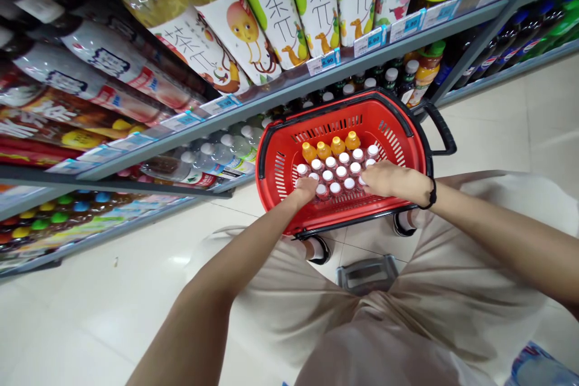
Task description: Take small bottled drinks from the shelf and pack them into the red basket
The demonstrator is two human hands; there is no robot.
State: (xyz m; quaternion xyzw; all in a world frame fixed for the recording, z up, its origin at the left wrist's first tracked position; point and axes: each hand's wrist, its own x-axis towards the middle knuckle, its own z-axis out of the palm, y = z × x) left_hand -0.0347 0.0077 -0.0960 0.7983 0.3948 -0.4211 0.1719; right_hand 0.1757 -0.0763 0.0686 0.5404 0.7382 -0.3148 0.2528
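A red plastic shopping basket (404, 132) on wheels stands on the floor before me, packed with upright bottles: several white-capped ones (337, 174) and a back row of orange-capped ones (330, 148). My left hand (305, 190) reaches in at the basket's near left, fingers curled down over a white-capped bottle. My right hand (389, 181), a black band on its wrist, lies over the bottles at the near right, fingers closed on the caps. Just what each hand grips is hidden.
Store shelves (289, 87) run along the left and back, stocked with large tea bottles (275, 12), water bottles (217, 157) and soda. The basket's black handle (441, 129) sticks out to the right. A grey stool (367, 274) sits under me on glossy tiles.
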